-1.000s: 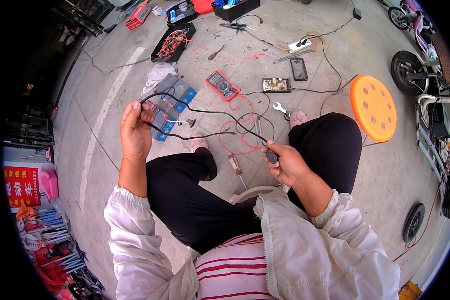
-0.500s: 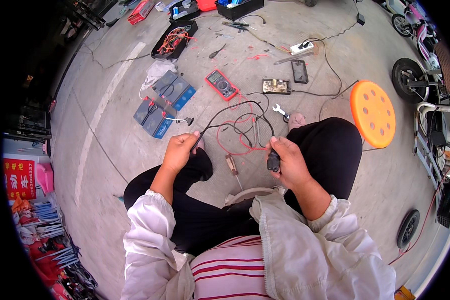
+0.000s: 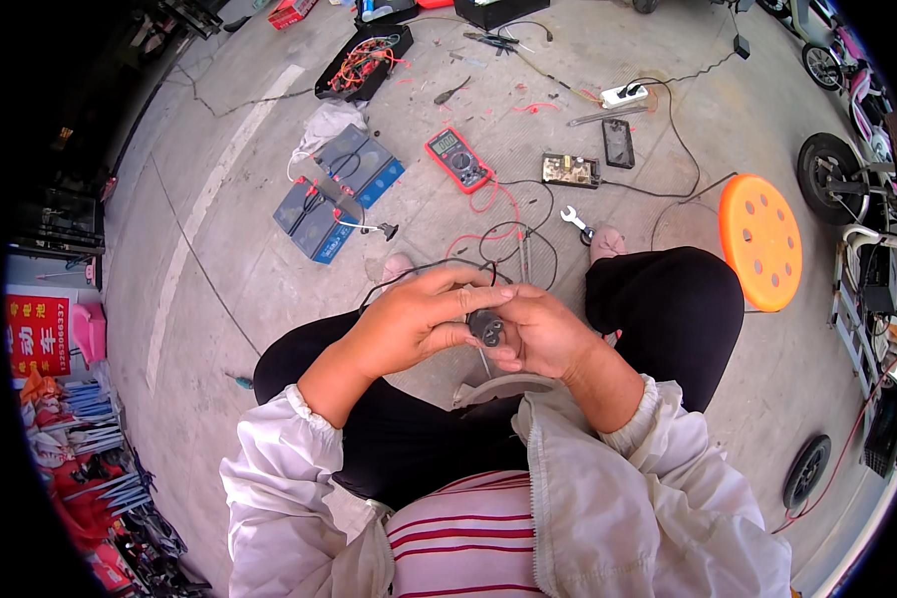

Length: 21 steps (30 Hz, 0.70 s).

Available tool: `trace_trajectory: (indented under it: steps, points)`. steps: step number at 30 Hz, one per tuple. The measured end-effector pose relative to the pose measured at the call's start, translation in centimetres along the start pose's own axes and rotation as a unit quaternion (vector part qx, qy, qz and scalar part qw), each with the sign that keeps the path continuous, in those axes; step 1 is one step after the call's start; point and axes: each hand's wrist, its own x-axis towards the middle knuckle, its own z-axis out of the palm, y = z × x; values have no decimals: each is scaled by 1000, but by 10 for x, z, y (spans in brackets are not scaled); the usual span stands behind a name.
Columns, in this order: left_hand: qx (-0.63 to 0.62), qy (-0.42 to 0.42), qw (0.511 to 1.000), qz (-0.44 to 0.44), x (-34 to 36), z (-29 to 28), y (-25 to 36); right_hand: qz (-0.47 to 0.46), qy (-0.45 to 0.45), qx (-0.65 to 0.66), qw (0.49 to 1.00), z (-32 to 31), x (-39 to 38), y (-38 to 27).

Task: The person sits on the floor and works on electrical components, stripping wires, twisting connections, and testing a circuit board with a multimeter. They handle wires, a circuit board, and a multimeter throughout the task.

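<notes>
Both hands meet in front of my body around a black round plug (image 3: 485, 327), its pin end facing up toward me. My right hand (image 3: 553, 334) is closed on its right side. My left hand (image 3: 419, 317) comes in from the left, fingers and thumb pinched against the plug. A black cable (image 3: 374, 292) bends out from behind my left hand; its far run is partly hidden. Beyond the hands lies a red multimeter (image 3: 458, 159), its test leads (image 3: 516, 221) looping on the floor. Right of it sits an opened charger with its circuit board showing (image 3: 571, 169).
Two blue-grey batteries (image 3: 314, 221) lie at the left. A wrench (image 3: 574, 221) is near my right foot, and an orange stool (image 3: 760, 242) stands at the right. A black bin of wires (image 3: 364, 62) and a white power strip (image 3: 624, 96) are farther off.
My hands have come together from apart. The left hand has moved right, from holding the cable out to the plug; the right hand has brought the plug left, its end turned up.
</notes>
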Motion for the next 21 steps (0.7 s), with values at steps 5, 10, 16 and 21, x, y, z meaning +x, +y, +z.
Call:
trace_trajectory:
  steps: [5,10,16,21]
  points:
    - [-16,123,984,-131,-3,-39,-17,-13,96,-56,994,-44,46,21]
    - [-120,264,951,-112,-6,-63,-34,39,446,-145,882,-191,94,106]
    - [-125,306,935,-131,-10,-73,-47,77,495,-452,738,-308,121,179]
    - [-132,338,923,-126,-10,-78,-53,6,501,-499,707,-282,146,154]
